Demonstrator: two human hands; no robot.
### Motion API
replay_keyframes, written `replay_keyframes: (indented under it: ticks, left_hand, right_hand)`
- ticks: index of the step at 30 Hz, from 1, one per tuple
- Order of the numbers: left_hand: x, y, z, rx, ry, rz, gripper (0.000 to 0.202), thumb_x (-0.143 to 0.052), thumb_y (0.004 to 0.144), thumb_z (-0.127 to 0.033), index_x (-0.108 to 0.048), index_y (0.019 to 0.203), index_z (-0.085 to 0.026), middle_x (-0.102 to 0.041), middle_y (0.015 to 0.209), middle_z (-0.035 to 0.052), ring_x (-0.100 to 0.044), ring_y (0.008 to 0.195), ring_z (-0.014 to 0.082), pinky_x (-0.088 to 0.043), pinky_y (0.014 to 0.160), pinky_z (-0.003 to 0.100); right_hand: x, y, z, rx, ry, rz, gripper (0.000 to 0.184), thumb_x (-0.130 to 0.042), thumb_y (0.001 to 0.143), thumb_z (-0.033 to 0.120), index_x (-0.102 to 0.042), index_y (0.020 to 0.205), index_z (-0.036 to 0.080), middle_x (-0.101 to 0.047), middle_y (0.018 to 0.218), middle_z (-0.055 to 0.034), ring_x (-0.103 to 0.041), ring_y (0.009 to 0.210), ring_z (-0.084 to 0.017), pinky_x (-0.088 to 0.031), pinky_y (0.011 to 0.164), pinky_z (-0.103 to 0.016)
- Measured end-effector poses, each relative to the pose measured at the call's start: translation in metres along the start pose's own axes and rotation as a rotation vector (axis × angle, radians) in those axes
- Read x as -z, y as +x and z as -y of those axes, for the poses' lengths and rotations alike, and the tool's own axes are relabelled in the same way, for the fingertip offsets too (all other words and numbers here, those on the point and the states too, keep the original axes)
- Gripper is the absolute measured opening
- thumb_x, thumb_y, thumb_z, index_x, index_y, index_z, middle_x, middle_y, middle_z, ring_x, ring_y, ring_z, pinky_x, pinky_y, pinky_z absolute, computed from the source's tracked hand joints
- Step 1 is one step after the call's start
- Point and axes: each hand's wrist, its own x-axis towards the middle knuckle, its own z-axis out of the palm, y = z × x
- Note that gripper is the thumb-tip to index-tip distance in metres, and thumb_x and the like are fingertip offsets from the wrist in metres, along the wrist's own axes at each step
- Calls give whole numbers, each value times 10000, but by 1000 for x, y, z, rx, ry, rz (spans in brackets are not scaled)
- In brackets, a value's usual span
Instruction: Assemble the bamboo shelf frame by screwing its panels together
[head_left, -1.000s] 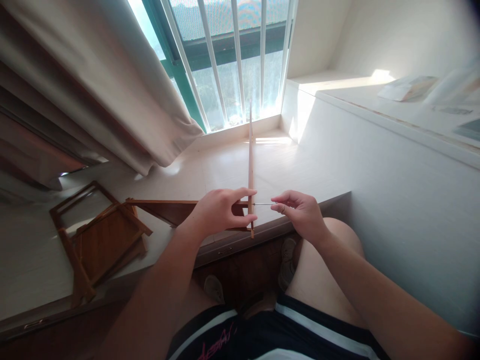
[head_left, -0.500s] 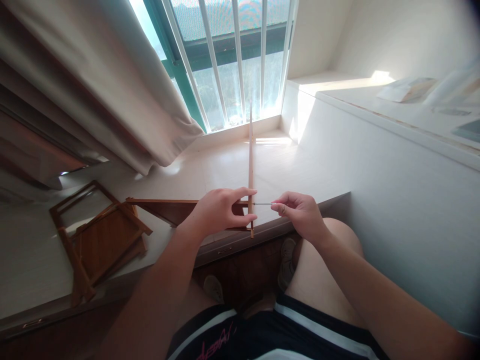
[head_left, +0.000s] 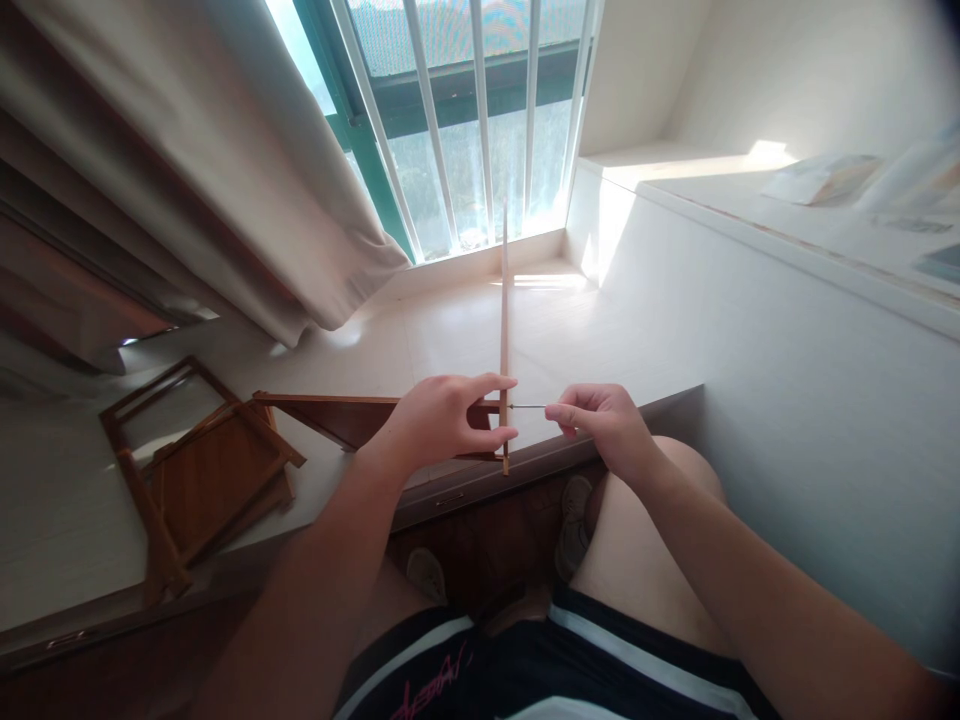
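My left hand grips a brown wooden panel, its thumb and fingertips reaching a narrow wooden strip that stands edge-on to me. Between the fingertips of my right hand is a thin metal rod, like a driver shaft. The rod lies level, and its far end meets the strip between my left thumb and fingers. Its near end is hidden inside my right hand, so a handle cannot be made out.
A brown wooden frame with a panel lies at left on the pale ledge. A curtain hangs beside the barred window. At right rises a white cabinet side, with plastic packaging on top.
My right fingers have shifted slightly around the metal rod, with another fingertip showing below. The wooden panel and my left hand keep nearly the same place.
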Motion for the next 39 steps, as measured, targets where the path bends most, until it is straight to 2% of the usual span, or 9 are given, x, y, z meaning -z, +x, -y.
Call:
replay_keyframes:
  ticks: [8, 15, 20, 24, 27, 29, 33, 37, 39]
  left_hand:
    - [0, 0, 0, -11, 3, -10, 506, -653, 788, -494, -596, 1248, -292, -672, 754, -31, -593, 695, 131, -398, 635, 222]
    - [0, -1, -1, -18, 18, -30, 512, -654, 785, -492, -602, 1247, -277, -669, 741, -24, -594, 683, 132, -399, 619, 219]
    - [-2, -1, -1, -15, 28, -32, 505, -651, 785, -492, -601, 1241, -281, -659, 737, -26, -589, 686, 133, -405, 627, 221]
    - [-4, -2, -2, -5, 42, -47, 494, -637, 791, -488, -598, 1239, -284, -672, 767, -17, -602, 710, 144, -422, 653, 234]
    - [-4, -2, -2, -8, 52, -51, 492, -634, 793, -486, -595, 1240, -284, -694, 842, -2, -615, 746, 152, -433, 674, 242]
    - [-3, -2, -3, -18, 56, -40, 496, -628, 800, -492, -589, 1247, -280, -702, 876, 5, -622, 763, 157, -432, 676, 243]
    - [2, -2, -5, -43, 98, -11, 502, -590, 830, -524, -566, 1274, -291, -712, 909, 6, -626, 766, 164, -413, 668, 256]
    - [7, -1, -9, -60, 195, -25, 513, -576, 833, -558, -575, 1271, -290, -706, 838, 15, -624, 777, 189, -403, 755, 307]
    - [9, -2, -11, -54, 225, -46, 538, -583, 825, -576, -570, 1284, -295, -704, 836, 22, -623, 824, 210, -394, 808, 340]
  right_hand:
    - [0, 3, -3, -74, 191, 103, 279, -717, 787, 372, -663, 622, 154, -563, 516, -1, -474, 521, -115, -355, 555, -275]
    - [-3, 4, -1, -187, 291, 117, 271, -754, 711, 371, -644, 599, 150, -527, 497, 6, -464, 484, -113, -355, 481, -262]
    - [-3, 5, -4, -203, 354, 148, 272, -740, 737, 342, -617, 588, 150, -491, 476, 22, -449, 459, -99, -346, 466, -246]
    - [-4, 3, -8, -100, 217, 182, 339, -672, 815, 468, -653, 698, 150, -577, 566, -13, -506, 509, -118, -373, 467, -241]
    - [-7, -1, -14, 8, 181, 147, 461, -477, 912, 576, -677, 898, 161, -627, 678, -41, -547, 560, -139, -426, 498, -261]
    - [-11, -5, -19, 72, 148, 76, 449, -419, 945, 556, -655, 1014, 180, -634, 730, -40, -554, 593, -142, -451, 532, -270]
    - [-16, -10, -29, 203, 11, 0, 330, -540, 925, 430, -574, 1186, 231, -642, 853, -33, -563, 676, -143, -479, 599, -273]
    - [-15, -12, -33, 329, -105, -64, 333, -590, 904, 360, -555, 1221, 265, -639, 1021, -59, -602, 819, -168, -516, 697, -304]
    - [-13, -11, -33, 370, -154, -76, 332, -593, 901, 341, -553, 1223, 269, -637, 1059, -66, -600, 827, -169, -527, 714, -314]
